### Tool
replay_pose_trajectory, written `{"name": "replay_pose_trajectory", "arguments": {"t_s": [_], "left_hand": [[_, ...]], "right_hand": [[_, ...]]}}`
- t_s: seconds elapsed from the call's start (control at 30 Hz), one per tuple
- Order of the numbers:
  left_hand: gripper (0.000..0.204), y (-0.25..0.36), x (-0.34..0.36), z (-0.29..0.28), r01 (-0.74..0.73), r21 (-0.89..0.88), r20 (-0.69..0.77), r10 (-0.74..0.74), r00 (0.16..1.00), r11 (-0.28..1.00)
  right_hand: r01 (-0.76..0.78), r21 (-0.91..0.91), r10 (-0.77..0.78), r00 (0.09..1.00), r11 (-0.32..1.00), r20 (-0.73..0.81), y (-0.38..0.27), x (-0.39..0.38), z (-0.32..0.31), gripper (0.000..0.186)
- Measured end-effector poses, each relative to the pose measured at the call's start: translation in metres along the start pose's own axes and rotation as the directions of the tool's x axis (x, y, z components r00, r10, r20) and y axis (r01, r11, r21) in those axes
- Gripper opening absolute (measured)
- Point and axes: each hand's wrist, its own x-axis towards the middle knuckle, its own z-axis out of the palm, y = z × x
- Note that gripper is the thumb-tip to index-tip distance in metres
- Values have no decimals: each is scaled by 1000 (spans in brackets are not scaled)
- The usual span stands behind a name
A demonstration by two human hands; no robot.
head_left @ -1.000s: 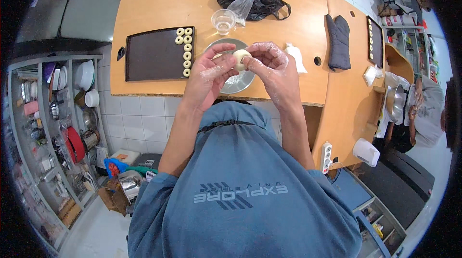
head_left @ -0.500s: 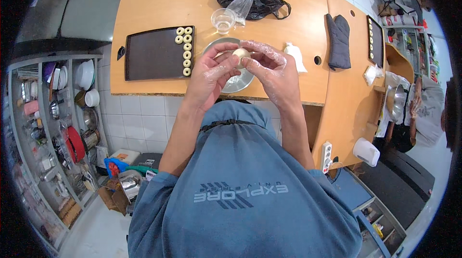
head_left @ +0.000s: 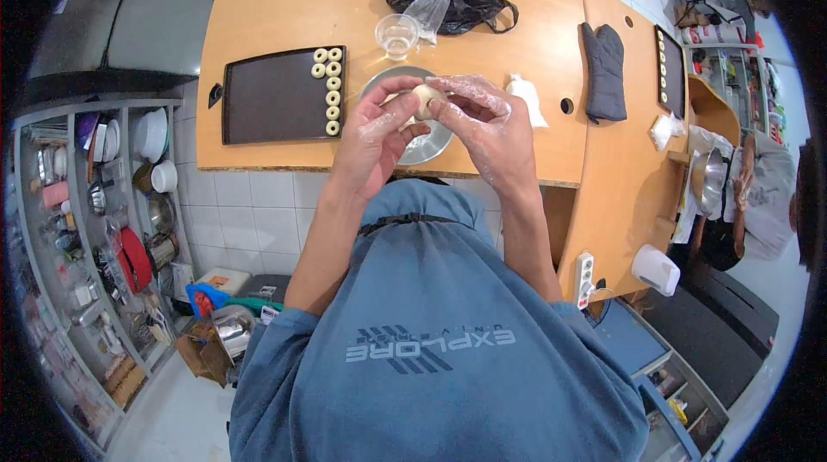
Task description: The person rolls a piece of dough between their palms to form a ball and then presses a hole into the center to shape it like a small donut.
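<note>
Hands [head_left: 435,121] (floury) around dough ball [head_left: 425,98]

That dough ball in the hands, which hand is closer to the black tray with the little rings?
Probably the left hand. Both hands hold the dough ball over the metal bowl, but the black tray with the dough rings lies on the left side; the right hand would have to cross over.

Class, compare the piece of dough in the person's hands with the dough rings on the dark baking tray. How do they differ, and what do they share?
The dough piece is a single rounded lump; the dough rings are several, each with a hole. The dough piece is pinched between the left hand and right hand, above the metal bowl; the dough rings lie flat in rows along the dark tray. The lump looks bigger than any ring. Both are pale dough.
</note>
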Motion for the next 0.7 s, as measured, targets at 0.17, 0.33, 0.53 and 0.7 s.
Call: {"name": "replay_pose_trajectory", "arguments": {"t_s": [0.17,0.33,0.53,0.7], "left_hand": [[29,-2,0,-3,13,38,11,-13,1000,999],[29,0,0,-5,37,-28,37,-36,999,999],[28,-3,0,-9,48,-66,68,-43,997,997],[25,-1,1,-11,81,-47,54,-79,995,996]], "right_hand": [[-26,28,27,999,999,-29,5,0,0,27],[2,18,-2,1000,1000,-17,4,0,0,26],[12,5,-12,1000,1000,-17,1,-1,2,24],[65,-73,-64,998,995,25,5,1,2,22]]}}
